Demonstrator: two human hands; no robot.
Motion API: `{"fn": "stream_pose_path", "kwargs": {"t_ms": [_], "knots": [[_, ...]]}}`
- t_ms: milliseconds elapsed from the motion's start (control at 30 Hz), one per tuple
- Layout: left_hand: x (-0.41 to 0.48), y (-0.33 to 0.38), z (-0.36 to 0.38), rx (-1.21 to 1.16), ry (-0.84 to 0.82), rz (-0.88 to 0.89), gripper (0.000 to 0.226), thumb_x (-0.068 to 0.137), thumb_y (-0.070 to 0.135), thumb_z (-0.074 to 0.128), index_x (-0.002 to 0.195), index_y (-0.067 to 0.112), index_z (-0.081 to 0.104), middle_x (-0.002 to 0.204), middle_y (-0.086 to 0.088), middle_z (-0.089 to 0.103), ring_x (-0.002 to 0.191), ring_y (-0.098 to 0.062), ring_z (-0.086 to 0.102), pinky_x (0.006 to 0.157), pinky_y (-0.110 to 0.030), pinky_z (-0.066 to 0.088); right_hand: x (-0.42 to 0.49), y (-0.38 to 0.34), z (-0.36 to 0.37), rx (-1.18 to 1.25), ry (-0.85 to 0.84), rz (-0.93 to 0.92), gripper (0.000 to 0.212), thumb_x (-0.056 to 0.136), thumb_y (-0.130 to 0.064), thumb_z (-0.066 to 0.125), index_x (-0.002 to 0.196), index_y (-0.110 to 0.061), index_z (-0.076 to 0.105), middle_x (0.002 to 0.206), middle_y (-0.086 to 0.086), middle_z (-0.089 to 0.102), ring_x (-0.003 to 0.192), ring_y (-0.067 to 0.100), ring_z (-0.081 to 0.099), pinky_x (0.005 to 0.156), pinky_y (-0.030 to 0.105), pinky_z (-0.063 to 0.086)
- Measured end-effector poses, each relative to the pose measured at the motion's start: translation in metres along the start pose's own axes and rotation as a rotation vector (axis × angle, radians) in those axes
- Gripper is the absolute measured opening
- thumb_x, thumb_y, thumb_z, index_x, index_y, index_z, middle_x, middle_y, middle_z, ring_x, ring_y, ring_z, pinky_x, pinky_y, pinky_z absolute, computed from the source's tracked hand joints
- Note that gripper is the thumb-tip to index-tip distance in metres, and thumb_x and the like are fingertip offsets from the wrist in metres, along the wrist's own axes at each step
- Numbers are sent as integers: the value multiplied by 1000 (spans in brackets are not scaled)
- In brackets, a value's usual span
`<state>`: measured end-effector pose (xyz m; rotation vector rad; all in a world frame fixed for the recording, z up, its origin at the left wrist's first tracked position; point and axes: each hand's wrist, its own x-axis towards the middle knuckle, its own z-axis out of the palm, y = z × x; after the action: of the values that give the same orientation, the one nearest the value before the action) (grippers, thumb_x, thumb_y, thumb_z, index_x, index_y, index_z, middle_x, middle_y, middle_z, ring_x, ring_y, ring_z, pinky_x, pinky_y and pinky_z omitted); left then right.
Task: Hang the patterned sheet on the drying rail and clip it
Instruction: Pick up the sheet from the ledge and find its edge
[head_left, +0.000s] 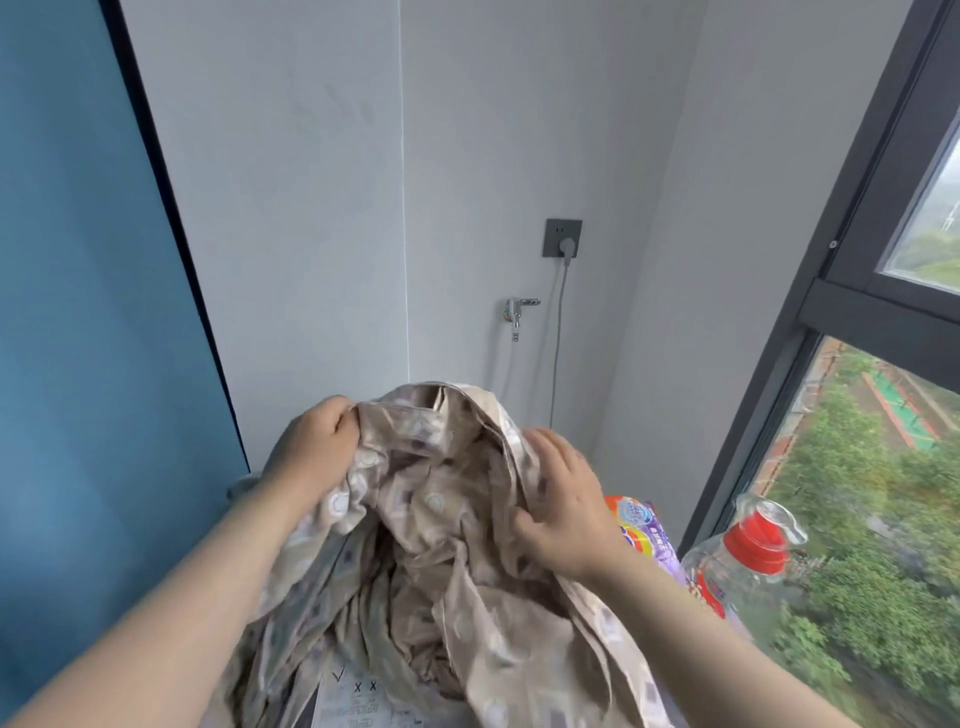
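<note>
The patterned sheet (431, 519) is bunched between both hands. The left hand (317, 441) has its fingers curled tight round the top edge, and the right hand (561, 504) pinches a fold. Just right of the right fingers sit a detergent bag (644, 525) and a red-capped bottle (748, 551); beyond the fingers, a wall tap (519, 306) and socket (562, 238).

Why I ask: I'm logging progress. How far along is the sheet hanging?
Done: little; the sheet is only held up, bunched. In hand: the left hand grips a top fold and the right hand holds another, seemingly sorting out an edge. Left: hanging and clipping; no rail or clips are in view.
</note>
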<state>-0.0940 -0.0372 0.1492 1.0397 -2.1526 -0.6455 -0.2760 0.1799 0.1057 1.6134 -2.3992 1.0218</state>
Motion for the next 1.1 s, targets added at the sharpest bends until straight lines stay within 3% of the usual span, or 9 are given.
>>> {"fn": "stream_pose_path", "kwargs": {"t_ms": [100,200,300,400,533,667,833,1000,1100], "knots": [[1,10,-3,41,-112,20,27,89,34,42,75,14,53,71,-6,61,75,-29,60,68,-40,49,8,-15,18,67,-137,-24,106,69,-65,60,155,-18,20,153,-9,30,139,12,26,118,31,23],[-4,15,-8,7,-242,48,37,69,56,44,86,24,55,85,5,65,84,-20,61,80,-41,50,19,-18,27,231,-18,179,71,85,-31,62,149,-18,33,138,1,55,128,22,49,104,30,39],[-11,11,-10,55,-344,70,56,59,67,54,102,31,49,102,10,60,95,-16,58,86,-38,50,29,-15,19,311,78,303,17,88,-10,53,100,-18,63,90,1,69,88,23,62,71,30,43],[-16,-2,-9,210,-384,104,68,64,64,72,118,35,45,111,18,51,105,-11,53,89,-35,47,38,-11,3,394,139,367,12,79,-10,52,82,-12,63,77,3,67,79,25,60,70,34,47],[-29,-46,0,379,-239,87,64,73,60,68,128,33,50,122,12,53,118,-15,53,93,-33,44,51,1,-10,430,205,429,21,87,-4,49,75,-18,60,73,-1,63,78,23,57,72,35,46],[-42,-87,-4,528,-280,-67,20,81,42,61,100,41,59,109,9,58,109,-19,58,87,-32,44,49,19,-20,313,190,456,29,80,3,45,89,-16,65,84,0,68,90,27,62,71,31,43],[-42,-78,4,129,-142,-127,48,87,-3,47,123,24,64,117,-8,68,99,-28,62,79,-32,49,35,19,-13,-299,-63,319,54,77,-15,44,130,-14,50,120,13,59,110,37,55,89,39,44],[-31,-25,8,56,-129,18,39,89,3,50,121,23,53,108,5,59,98,-26,60,79,-32,48,19,-23,24,-418,-208,-342,81,76,-59,53,147,-26,34,147,4,44,139,26,36,119,53,18],[-33,3,9,10,-178,66,30,86,10,55,113,25,54,104,4,60,93,-24,60,80,-35,50,15,-43,47,-295,-281,-211,79,79,-57,62,145,-23,36,140,2,48,131,24,42,113,39,30]]}}
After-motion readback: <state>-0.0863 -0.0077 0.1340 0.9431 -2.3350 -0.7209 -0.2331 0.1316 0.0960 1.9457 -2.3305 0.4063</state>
